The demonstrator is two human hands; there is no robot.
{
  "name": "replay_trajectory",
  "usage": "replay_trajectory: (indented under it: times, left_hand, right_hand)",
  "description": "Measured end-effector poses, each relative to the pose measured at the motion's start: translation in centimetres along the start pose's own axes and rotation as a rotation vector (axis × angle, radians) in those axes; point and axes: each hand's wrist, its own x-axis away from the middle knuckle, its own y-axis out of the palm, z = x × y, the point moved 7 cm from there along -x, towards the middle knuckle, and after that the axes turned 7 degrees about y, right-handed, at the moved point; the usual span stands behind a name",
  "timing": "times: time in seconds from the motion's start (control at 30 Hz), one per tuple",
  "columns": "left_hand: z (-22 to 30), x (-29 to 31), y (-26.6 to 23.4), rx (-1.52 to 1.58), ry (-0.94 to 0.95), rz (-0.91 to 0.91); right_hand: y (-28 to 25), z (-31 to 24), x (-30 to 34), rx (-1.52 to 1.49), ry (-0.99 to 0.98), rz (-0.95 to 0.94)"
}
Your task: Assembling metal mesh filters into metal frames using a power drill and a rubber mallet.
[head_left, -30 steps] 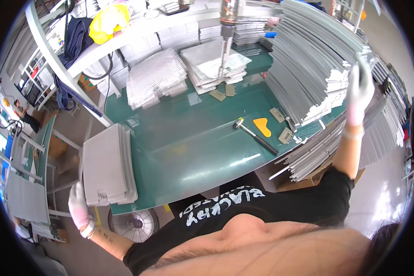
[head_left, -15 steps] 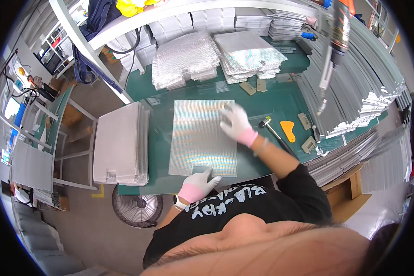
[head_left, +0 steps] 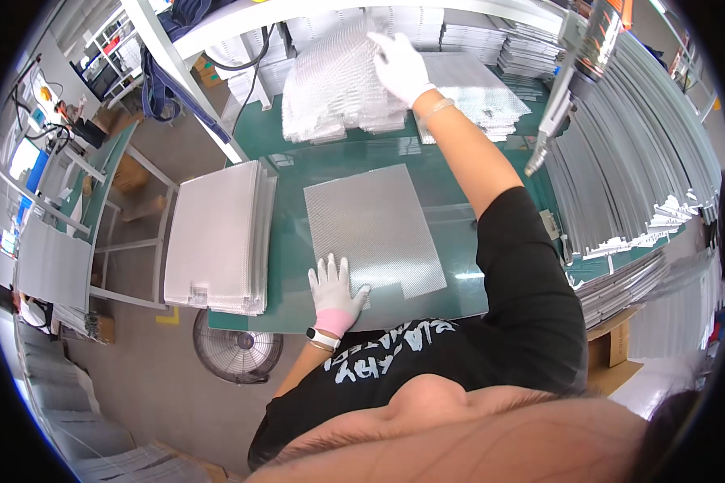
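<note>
A grey perforated mesh sheet [head_left: 379, 221] lies slightly turned on the green table, with a notch in its near edge. My left hand [head_left: 336, 294], in a white glove with a pink cuff, rests flat on the sheet's near left corner, fingers spread. Stretched far forward, my right hand [head_left: 401, 68], also gloved, is at the right edge of a stack of silvery mesh sheets [head_left: 330, 88]. Its fingers are extended, and I see no sheet held between them. Another stack of mesh sheets [head_left: 479, 88] stands to the right, partly behind my right wrist.
Pale notched panels [head_left: 217, 233] are piled at the table's left. Long grey strips [head_left: 636, 153] fill the right side. A hanging powered screwdriver [head_left: 576, 88] comes down at the right. A white shelf frame [head_left: 181, 72] crosses the back left, and a fan [head_left: 238, 346] stands below.
My right hand has left the mesh sheet and reached forward to the far left stack. The sheet has turned a little. My left hand now lies flatter, fingers pointing away.
</note>
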Motion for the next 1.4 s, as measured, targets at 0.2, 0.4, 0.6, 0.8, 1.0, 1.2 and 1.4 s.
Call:
replay_trajectory:
  times: [0.2,0.4,0.6,0.8,1.0,1.2,1.4]
  left_hand:
    - [-0.7,-1.9,0.9,0.146,-0.011,-0.010]
    - [-0.4,-1.6,1.2,0.159,0.026,-0.116]
    - [0.4,-1.4,0.5,0.083,0.050,-0.169]
    - [-0.8,-3.4,0.3,0.042,0.129,-0.158]
    - [-0.5,-3.7,-0.7,0.056,0.098,-0.116]
    - [-1.3,-3.8,-1.1,0.070,0.078,-0.024]
    - [-3.3,-4.5,-1.7,0.292,0.080,0.274]
  right_hand:
    - [0.0,5.2,-1.7,-0.537,0.143,-0.021]
    - [3.6,9.3,-0.5,-0.668,0.402,-0.289]
    - [2.3,8.1,0.1,-1.093,0.409,-0.206]
    - [5.2,8.3,1.3,-0.708,0.556,-0.454]
    - [4.0,5.1,0.7,-1.331,0.466,-0.256]
    - [3.0,0.9,2.1,-1.515,0.355,-0.440]
    - [3.5,6.0,2.8,-1.144,0.461,-0.245]
